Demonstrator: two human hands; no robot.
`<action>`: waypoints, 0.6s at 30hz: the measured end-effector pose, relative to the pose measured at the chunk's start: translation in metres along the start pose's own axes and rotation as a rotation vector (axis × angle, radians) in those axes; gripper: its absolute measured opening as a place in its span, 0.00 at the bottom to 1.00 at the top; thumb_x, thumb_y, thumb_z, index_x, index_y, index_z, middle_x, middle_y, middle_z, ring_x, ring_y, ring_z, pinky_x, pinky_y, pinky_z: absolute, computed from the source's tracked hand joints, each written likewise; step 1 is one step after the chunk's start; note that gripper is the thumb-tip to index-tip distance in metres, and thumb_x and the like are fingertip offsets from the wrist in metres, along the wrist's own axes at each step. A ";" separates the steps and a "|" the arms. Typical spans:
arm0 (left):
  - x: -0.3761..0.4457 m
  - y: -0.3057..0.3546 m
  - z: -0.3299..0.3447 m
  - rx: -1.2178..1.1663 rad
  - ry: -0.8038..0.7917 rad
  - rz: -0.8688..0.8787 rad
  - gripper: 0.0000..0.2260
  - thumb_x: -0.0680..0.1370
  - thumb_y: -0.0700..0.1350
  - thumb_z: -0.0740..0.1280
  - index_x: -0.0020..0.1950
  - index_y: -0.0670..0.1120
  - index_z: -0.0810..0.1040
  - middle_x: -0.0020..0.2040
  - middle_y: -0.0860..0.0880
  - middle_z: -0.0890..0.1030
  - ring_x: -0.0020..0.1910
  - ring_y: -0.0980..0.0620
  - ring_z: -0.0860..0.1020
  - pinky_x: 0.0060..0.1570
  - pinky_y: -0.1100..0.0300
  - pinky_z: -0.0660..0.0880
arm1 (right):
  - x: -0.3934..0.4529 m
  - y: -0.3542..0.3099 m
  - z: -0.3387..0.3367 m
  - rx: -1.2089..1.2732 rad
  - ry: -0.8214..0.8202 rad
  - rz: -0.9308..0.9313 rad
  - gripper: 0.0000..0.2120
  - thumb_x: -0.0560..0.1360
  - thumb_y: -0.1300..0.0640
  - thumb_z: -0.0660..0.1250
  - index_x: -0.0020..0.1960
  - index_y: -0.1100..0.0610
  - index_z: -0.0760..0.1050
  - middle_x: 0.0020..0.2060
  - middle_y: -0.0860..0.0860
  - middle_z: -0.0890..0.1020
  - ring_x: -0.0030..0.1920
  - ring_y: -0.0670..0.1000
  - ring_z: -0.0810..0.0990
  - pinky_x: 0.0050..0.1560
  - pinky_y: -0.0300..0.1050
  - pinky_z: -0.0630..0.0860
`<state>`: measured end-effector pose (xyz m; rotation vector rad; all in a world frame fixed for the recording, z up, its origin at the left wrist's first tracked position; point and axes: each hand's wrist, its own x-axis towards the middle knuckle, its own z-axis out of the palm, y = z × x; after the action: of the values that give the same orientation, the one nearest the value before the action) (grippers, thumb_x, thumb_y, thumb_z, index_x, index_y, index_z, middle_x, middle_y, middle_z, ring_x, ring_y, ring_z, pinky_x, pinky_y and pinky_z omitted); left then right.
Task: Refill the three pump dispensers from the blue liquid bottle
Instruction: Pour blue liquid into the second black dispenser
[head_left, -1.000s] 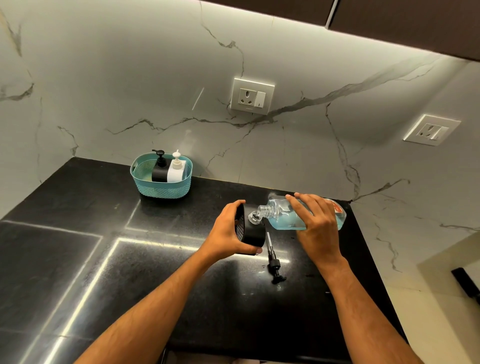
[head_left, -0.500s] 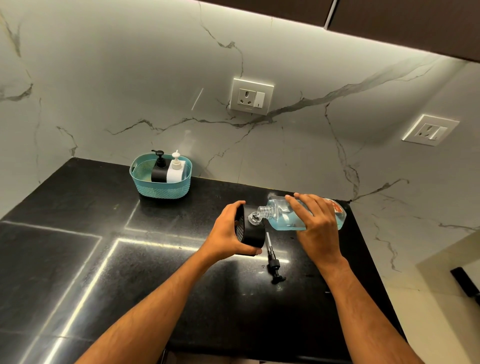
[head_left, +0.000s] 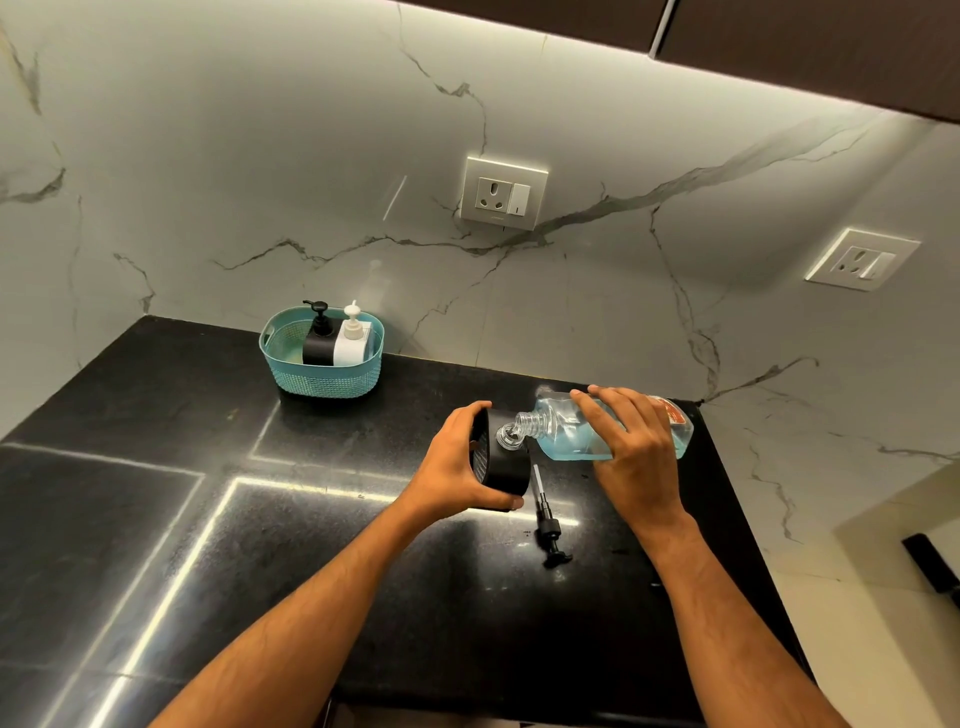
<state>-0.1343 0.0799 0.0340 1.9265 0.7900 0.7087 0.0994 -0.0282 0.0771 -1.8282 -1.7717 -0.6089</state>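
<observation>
My left hand (head_left: 452, 462) grips a black dispenser body (head_left: 504, 467) that stands on the black counter (head_left: 311, 545) with its pump removed. My right hand (head_left: 628, 447) holds the clear bottle of blue liquid (head_left: 566, 436) tipped on its side, its open neck over the dispenser's top. The black pump head with its tube (head_left: 548, 519) lies on the counter just right of the dispenser. Two more dispensers, one black (head_left: 318, 338) and one white (head_left: 352, 338), stand in a teal basket (head_left: 327, 376) at the back.
A marble wall with two sockets (head_left: 503, 193) (head_left: 862, 259) runs behind the counter. The counter's right edge drops off just beyond the bottle, and its front edge lies under my forearms. Dark cabinets hang overhead.
</observation>
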 end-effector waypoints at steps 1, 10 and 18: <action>0.000 0.000 0.000 0.001 -0.001 0.001 0.54 0.58 0.53 0.87 0.78 0.51 0.62 0.71 0.54 0.70 0.69 0.54 0.72 0.68 0.58 0.73 | 0.000 0.000 0.000 0.000 0.000 0.000 0.36 0.65 0.62 0.81 0.72 0.56 0.76 0.65 0.57 0.80 0.66 0.60 0.77 0.64 0.61 0.75; 0.002 -0.002 0.000 0.010 -0.006 -0.002 0.55 0.58 0.54 0.87 0.78 0.51 0.62 0.71 0.54 0.70 0.69 0.53 0.71 0.69 0.58 0.73 | 0.001 0.000 -0.001 -0.002 -0.003 -0.003 0.36 0.65 0.62 0.81 0.71 0.56 0.76 0.65 0.57 0.80 0.66 0.60 0.77 0.65 0.61 0.75; 0.003 -0.002 0.000 0.015 -0.010 -0.002 0.55 0.58 0.54 0.87 0.79 0.50 0.62 0.72 0.53 0.69 0.69 0.54 0.71 0.68 0.60 0.72 | 0.003 0.000 -0.002 -0.011 0.001 -0.007 0.36 0.65 0.62 0.81 0.71 0.56 0.76 0.64 0.58 0.80 0.65 0.61 0.77 0.64 0.62 0.76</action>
<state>-0.1328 0.0832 0.0329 1.9412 0.7925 0.6929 0.0997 -0.0270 0.0803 -1.8295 -1.7779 -0.6240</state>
